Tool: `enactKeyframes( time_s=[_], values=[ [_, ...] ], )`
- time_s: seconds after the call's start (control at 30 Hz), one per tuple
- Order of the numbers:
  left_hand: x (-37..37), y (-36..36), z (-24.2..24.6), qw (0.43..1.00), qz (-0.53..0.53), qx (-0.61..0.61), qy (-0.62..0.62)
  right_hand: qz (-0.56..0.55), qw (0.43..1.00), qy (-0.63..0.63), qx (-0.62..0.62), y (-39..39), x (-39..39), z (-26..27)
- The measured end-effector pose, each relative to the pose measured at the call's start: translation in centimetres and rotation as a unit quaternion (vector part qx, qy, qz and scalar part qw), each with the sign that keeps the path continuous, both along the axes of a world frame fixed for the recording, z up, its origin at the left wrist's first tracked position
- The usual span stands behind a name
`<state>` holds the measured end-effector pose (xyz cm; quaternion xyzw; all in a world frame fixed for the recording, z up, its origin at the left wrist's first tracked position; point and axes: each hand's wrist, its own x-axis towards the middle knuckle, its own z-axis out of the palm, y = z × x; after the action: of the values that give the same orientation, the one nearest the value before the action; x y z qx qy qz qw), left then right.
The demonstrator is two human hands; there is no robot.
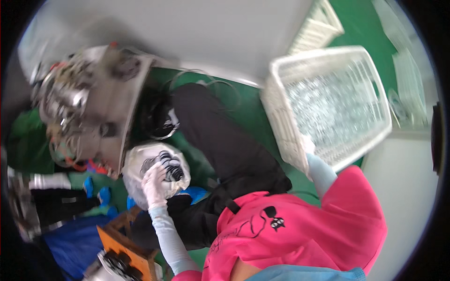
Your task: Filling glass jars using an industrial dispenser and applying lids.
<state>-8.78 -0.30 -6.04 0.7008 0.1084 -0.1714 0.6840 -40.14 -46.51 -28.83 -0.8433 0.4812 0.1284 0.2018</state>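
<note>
My left hand (154,179), in a pale glove, is over the near left side of a container lined with a clear plastic bag (132,165). Black-and-white ringed parts (171,166) lie inside, against or just beyond my fingers; whether I grip any is blurred. My right hand (308,144), gloved too, is at the near left rim of a white plastic basket (286,135). Many small clear, shiny pieces (327,102) fill much of the basket. The right fingers are partly hidden at the rim, so their hold cannot be made out.
A metal machine table (112,102) with tubes and fittings stands at the left. Behind the white basket is another pale basket (316,31). A wooden stool (123,246) is at the lower left, near another person's dark-clad legs (59,205) and blue shoe covers. Hoses cross the green floor.
</note>
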Motion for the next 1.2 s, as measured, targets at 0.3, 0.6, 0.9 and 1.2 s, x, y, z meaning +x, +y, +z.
enactKeyframes(
  time_s=[0.3, 0.6, 0.9, 1.2],
  values=[
    [1.4, 1.0, 1.3, 0.997, 0.042, -0.067, 0.005, -0.082, 0.97, -0.145, 0.176, -2.3, 1.2, 6.2],
    [8.7, 4.5, 1.6, 0.992, 0.083, -0.064, -0.071, -0.076, 0.914, -0.387, 0.095, -4.7, 4.0, 28.0],
    [13.8, 6.0, -1.3, 0.968, 0.209, 0.044, -0.133, 0.369, 0.885, -0.275, 0.069, 9.3, 29.3, 40.7],
    [16.3, 6.5, -2.6, 0.961, 0.189, 0.053, -0.196, 0.616, 0.771, -0.159, 0.006, 28.6, 53.8, 32.7]
  ],
)
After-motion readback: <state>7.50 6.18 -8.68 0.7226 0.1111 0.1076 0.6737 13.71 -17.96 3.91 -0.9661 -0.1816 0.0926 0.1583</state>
